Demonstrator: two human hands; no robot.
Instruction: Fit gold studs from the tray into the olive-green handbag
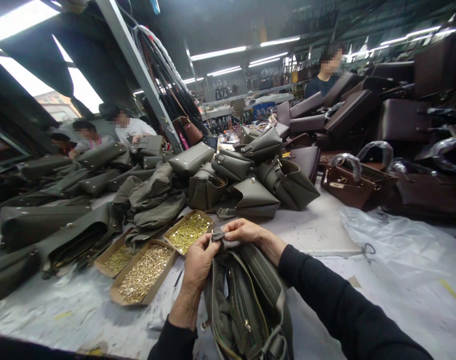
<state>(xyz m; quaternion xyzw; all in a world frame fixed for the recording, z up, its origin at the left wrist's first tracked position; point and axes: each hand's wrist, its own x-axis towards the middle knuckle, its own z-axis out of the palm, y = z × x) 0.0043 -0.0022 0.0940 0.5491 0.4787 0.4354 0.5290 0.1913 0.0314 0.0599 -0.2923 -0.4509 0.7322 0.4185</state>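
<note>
An olive-green handbag (246,300) lies before me on the table, its top gaping so that the lining and an inner zip show. My left hand (201,257) pinches a strap tab (217,234) at the bag's far end. From the other side my right hand (245,232) grips the same end, thumb and fingers closed on the tab. Whether a small metal piece sits between the fingers is hidden. Just left of the hands are cardboard trays of small gold-coloured metal parts: one tray (150,299), another behind it (209,217), and a third (99,264).
Olive bags (258,197) are heaped beyond the trays, with more bags (48,220) along the left. Dark brown handbags (357,185) and clear plastic sheeting (404,255) occupy the right. A slanted metal post (138,65) rises at left. Several people are farther back.
</note>
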